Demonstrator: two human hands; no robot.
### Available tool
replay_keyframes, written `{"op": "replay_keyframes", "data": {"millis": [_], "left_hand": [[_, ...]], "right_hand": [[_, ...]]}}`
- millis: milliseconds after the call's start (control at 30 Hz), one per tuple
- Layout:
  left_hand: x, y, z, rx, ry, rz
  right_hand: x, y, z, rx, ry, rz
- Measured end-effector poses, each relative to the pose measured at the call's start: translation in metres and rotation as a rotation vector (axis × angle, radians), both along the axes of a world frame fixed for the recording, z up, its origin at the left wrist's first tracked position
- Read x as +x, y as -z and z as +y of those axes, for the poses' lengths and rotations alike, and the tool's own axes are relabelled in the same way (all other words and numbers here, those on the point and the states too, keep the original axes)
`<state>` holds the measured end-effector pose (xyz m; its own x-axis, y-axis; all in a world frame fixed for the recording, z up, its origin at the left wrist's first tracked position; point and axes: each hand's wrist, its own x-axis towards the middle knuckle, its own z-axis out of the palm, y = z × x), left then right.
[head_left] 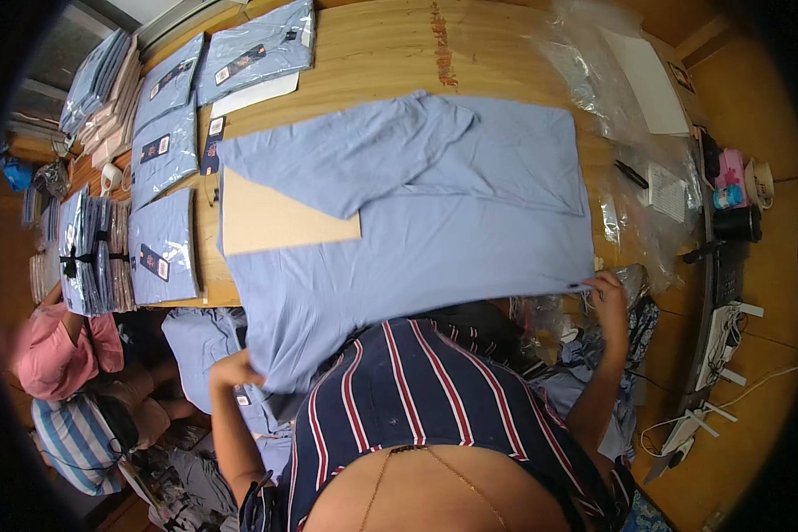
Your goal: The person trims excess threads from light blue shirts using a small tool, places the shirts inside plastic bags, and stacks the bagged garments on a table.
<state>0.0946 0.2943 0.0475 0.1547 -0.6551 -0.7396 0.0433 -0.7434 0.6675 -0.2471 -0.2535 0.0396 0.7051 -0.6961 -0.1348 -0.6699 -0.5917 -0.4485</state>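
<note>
A light blue shirt [470, 244] lies spread over the table, its far side folded inward with a sleeve laid across. A beige cardboard sheet [284, 222] rests on its left part, partly under the folded cloth. My left hand [237, 368] is closed on the shirt's near left portion, which hangs over the table edge; its fingertips are partly hidden by cloth. At the shirt's near right corner, my right hand [606, 288] pinches the hem, close to a small dark mark on the fabric.
Bagged folded blue shirts [164, 253] line the table's left side beside a loose dark tag [211, 146]. Clear plastic bags [594, 80] and a black pen-like item [630, 174] lie right. Stacked packs [84, 253] stand far left, near people in pink and striped clothes.
</note>
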Motion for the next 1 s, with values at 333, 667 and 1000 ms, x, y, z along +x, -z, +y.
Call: {"op": "replay_keyframes", "data": {"millis": [333,667,1000], "left_hand": [[0.067,-0.022,-0.019,-0.692,-1.169,-0.038],[0.168,0.031,-0.128,-0.169,-0.726,-0.08],[0.155,0.016,-0.144,0.371,-0.271,-1.454]], "right_hand": [[0.062,-0.026,-0.08,0.459,0.4,-0.841],[0.168,0.018,-0.073,-0.481,0.349,0.053],[0.086,0.045,-0.059,-0.344,0.591,-0.122]]}}
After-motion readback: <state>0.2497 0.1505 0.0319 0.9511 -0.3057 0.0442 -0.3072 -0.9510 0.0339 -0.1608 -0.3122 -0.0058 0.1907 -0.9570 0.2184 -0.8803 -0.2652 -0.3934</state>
